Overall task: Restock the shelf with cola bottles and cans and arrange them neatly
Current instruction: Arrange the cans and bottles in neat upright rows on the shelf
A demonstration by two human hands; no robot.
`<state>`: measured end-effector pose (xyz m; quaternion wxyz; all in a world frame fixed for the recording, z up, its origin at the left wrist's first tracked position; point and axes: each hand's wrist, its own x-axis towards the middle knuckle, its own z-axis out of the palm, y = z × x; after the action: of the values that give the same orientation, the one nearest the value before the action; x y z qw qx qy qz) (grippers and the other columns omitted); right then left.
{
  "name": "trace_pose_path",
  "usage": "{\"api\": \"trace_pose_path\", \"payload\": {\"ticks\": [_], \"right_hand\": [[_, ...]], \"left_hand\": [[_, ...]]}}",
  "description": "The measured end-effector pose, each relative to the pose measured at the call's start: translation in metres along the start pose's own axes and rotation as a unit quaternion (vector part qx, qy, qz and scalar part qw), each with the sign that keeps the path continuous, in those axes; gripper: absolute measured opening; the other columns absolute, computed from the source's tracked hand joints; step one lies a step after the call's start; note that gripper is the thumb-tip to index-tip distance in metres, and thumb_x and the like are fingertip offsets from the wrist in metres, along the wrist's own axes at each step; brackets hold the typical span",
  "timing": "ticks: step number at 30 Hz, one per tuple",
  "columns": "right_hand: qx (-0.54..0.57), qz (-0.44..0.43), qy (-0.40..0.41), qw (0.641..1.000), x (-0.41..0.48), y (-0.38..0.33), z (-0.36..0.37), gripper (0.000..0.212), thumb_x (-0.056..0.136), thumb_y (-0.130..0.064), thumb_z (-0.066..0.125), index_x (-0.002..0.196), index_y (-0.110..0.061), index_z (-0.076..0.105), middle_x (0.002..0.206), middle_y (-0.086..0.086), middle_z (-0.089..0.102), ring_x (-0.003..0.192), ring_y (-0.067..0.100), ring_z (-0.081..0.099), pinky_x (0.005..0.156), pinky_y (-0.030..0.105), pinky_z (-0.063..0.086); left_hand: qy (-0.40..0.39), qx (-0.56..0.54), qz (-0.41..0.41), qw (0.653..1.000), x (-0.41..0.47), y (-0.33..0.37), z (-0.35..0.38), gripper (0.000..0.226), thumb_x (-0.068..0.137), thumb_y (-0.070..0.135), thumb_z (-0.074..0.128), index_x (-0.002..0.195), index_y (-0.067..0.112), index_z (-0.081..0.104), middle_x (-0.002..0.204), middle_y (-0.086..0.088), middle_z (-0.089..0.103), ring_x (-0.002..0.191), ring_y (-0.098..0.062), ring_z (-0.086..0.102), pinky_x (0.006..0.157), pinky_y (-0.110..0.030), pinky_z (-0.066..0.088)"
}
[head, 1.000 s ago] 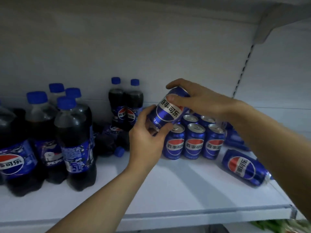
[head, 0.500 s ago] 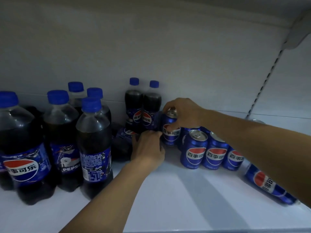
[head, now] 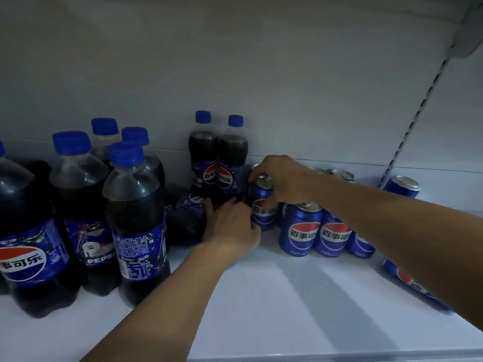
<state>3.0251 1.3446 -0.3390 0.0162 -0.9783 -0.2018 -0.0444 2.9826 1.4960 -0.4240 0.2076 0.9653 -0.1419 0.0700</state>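
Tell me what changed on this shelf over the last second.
The can, held tilted in the air by both hands, came down and now stands upright on the shelf beside the two small bottles. The right hand keeps its grip on the top; the left hand touches its lower side. The large bottles, can row and lying can stayed put.

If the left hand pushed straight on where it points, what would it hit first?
Probably the right of two small upright blue-capped cola bottles, just beyond the left hand; depth unclear.
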Motion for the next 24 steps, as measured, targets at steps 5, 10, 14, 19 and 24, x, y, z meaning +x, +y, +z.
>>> {"api": "trace_pose_path", "payload": {"ticks": [5, 10, 14, 19, 24], "right_hand": [[0.034, 0.005, 0.028, 0.999, -0.004, 0.004, 0.001, 0.077, 0.066, -0.037, 0.092, 0.134, -0.031, 0.058, 0.118, 0.0, 0.056, 0.109, 0.023, 0.056, 0.09, 0.035, 0.049], [0.174, 0.04, 0.22, 0.959, -0.056, 0.016, -0.013, 0.051, 0.08, -0.045, 0.081, 0.126, -0.031, 0.062, 0.116, -0.003, 0.061, 0.098, 0.008, 0.056, 0.085, 0.024, 0.05], [0.267, 0.132, 0.385, 0.873, -0.12, 0.033, 0.006, 0.026, 0.088, -0.03, 0.075, 0.111, -0.033, 0.063, 0.109, -0.012, 0.061, 0.094, 0.001, 0.06, 0.076, 0.014, 0.045], [0.263, 0.236, 0.434, 0.828, -0.157, 0.069, 0.026, 0.029, 0.087, -0.02, 0.071, 0.112, -0.03, 0.06, 0.115, -0.007, 0.057, 0.104, 0.013, 0.057, 0.086, 0.024, 0.047], [0.317, 0.283, 0.224, 0.877, -0.172, 0.106, 0.034, 0.085, 0.073, -0.027, 0.082, 0.143, -0.039, 0.036, 0.139, -0.004, 0.051, 0.121, 0.018, 0.055, 0.096, 0.04, 0.052]], "left_hand": [[0.009, -0.003, -0.003, 1.0, 0.0, -0.003, -0.001, 0.019, 0.088, 0.025, 0.053, 0.069, 0.024, 0.049, 0.084, 0.005, 0.061, 0.097, -0.023, 0.059, 0.115, -0.057, 0.024], [0.162, -0.087, 0.033, 0.982, -0.006, 0.009, -0.007, 0.013, 0.085, 0.024, 0.06, 0.093, 0.024, 0.07, 0.084, 0.005, 0.073, 0.082, -0.023, 0.069, 0.074, -0.041, 0.057], [0.058, -0.216, 0.008, 0.975, -0.02, 0.04, 0.003, 0.021, 0.081, 0.035, 0.072, 0.099, 0.025, 0.07, 0.087, 0.013, 0.074, 0.086, -0.009, 0.071, 0.081, -0.032, 0.058], [0.027, -0.233, -0.003, 0.972, -0.03, 0.057, 0.043, 0.041, 0.072, 0.041, 0.08, 0.107, 0.036, 0.059, 0.108, 0.015, 0.073, 0.1, -0.01, 0.069, 0.084, -0.03, 0.055], [0.067, -0.211, -0.025, 0.975, -0.024, 0.066, 0.055, 0.051, 0.076, 0.034, 0.083, 0.122, 0.029, 0.06, 0.118, 0.006, 0.07, 0.108, -0.019, 0.066, 0.089, -0.036, 0.054]]}}
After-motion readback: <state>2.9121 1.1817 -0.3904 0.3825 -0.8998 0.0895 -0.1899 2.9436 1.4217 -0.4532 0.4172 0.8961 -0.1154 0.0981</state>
